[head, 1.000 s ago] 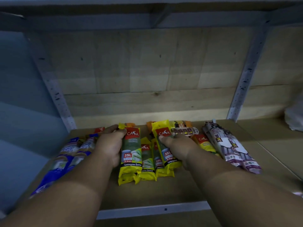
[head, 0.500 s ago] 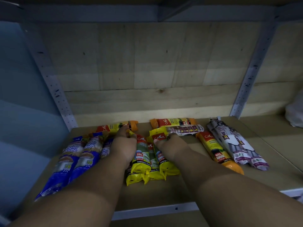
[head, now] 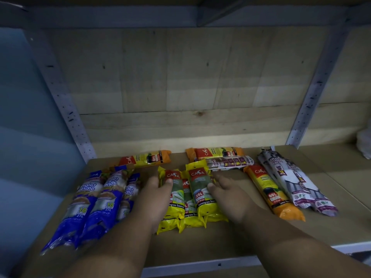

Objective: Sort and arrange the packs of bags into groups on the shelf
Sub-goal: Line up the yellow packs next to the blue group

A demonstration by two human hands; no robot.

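Observation:
A cluster of yellow 25L packs [head: 198,199] lies mid-shelf. My left hand [head: 155,194] rests against its left side, thumb on the leftmost pack; my right hand [head: 226,194] presses its right side, fingers spread. Neither grips a pack. Three blue packs [head: 100,199] lie to the left. An orange 60L pack [head: 270,194] and grey-white drawstring packs [head: 295,181] lie to the right. Behind, two orange 60L packs [head: 146,158] [head: 216,152] lie crosswise, with one grey drawstring pack [head: 230,162] in front of the right one.
The wooden shelf board [head: 220,243] has a white metal front edge. Perforated metal uprights [head: 66,109] [head: 313,91] stand at the back corners before a wooden back panel. A pale object [head: 364,142] sits at the far right.
Both hands have drawn back from the far ends of the yellow packs to their sides, fingers loosened. The camera moved closer and the yellow packs sit bunched together.

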